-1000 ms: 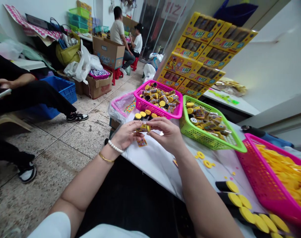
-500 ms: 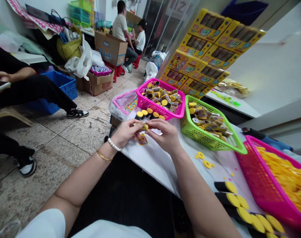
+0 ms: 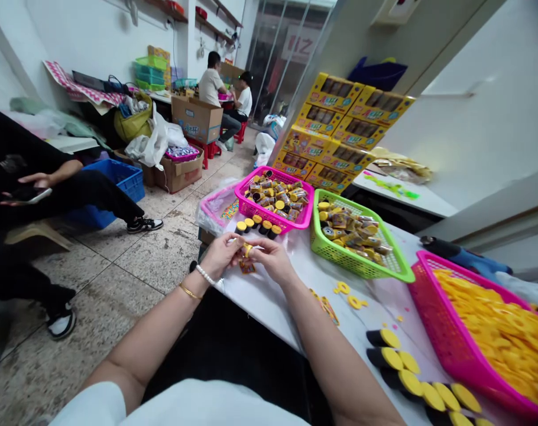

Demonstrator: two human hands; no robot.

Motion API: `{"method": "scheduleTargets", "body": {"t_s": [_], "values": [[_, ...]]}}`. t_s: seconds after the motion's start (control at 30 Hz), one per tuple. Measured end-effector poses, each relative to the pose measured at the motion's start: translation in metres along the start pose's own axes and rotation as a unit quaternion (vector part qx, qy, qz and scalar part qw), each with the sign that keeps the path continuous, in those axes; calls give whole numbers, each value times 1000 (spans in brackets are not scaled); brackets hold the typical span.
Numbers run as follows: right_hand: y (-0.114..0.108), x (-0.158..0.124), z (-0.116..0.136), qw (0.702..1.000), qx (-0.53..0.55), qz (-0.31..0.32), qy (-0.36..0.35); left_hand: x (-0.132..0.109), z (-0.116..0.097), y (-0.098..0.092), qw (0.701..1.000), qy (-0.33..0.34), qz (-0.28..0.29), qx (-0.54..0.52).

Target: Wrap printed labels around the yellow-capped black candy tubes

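My left hand (image 3: 224, 255) and my right hand (image 3: 271, 258) meet over the near left edge of the white table (image 3: 291, 316). Between their closed fingers is a small yellow-capped tube (image 3: 248, 249), gripped from both sides. Just below the fingers a printed yellow label (image 3: 247, 267) lies on the table. Several black tubes with yellow lids (image 3: 257, 223) stand in a row beyond my hands. Behind them is a pink basket (image 3: 273, 218) full of small labelled tubes, with a green basket (image 3: 360, 264) of similar tubes to its right.
Yellow rings (image 3: 355, 302) lie mid-table. At the right are a pink basket (image 3: 446, 331) of yellow plastic pieces and several black tubes (image 3: 379, 338). Stacked yellow boxes (image 3: 326, 130) stand behind. A seated person (image 3: 65, 171) holds a phone at left; two people sit farther back.
The camera view has shifted, showing more wall at the top. Both hands remain together on the small tube, with the right fingers closer around it. The seated person's phone hand has changed pose.
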State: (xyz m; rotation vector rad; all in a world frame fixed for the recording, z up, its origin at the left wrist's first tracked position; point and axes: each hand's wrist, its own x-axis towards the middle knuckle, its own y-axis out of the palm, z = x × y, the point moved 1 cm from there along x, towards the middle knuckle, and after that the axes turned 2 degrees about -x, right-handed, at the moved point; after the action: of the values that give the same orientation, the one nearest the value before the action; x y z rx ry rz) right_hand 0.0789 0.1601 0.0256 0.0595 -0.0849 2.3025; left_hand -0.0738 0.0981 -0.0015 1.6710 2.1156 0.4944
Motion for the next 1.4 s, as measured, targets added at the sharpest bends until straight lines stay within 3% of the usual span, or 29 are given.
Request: {"method": "scheduleTargets", "body": {"t_s": [0.27,0.43,0.5,0.57,0.6,0.63,0.67,0.73,0.77,0.8,0.83,0.93,1.0,1.07,1.13,1.27,1.4], "values": [[5,0,-10,999,28,-38,-5,-1,0,-1,998,-57,15,15],[8,4,-5,989,-67,-75,-105,-2,1,0,998,-53,11,23],[-9,7,5,982,-83,-114,-126,-3,1,2,999,-43,4,19],[-43,10,23,963,-111,-197,-148,-4,1,2,999,-29,-11,12],[-65,11,34,943,-135,-257,-165,-3,1,2,1000,-22,-20,7],[-88,10,45,887,-236,-351,-187,-3,1,2,1000,-14,-27,4],[-108,8,55,831,-342,-403,-176,-3,2,2,999,-8,-33,1],[-133,2,64,738,-499,-436,-128,-2,3,2,999,6,-40,-2],[-134,-2,63,711,-543,-432,-112,-1,4,2,999,13,-43,-1],[-128,-7,57,709,-565,-409,-105,-1,4,2,999,22,-48,2],[-116,-11,47,729,-565,-371,-106,-1,5,2,998,33,-53,6],[-57,-16,1,854,-492,-142,-90,-3,7,0,994,73,-77,32],[-24,-16,-26,875,-469,-96,-77,-5,8,-2,990,94,-94,53],[-7,-15,-42,880,-458,-105,-70,-8,8,-6,986,107,-107,73],[-4,-14,-48,883,-447,-124,-73,-10,8,-8,981,114,-127,94],[-9,-20,-43,881,-429,-164,-109,-14,8,-6,972,121,-157,127],[-7,-26,-33,874,-386,-216,-199,-26,8,6,962,131,-142,194]]}}
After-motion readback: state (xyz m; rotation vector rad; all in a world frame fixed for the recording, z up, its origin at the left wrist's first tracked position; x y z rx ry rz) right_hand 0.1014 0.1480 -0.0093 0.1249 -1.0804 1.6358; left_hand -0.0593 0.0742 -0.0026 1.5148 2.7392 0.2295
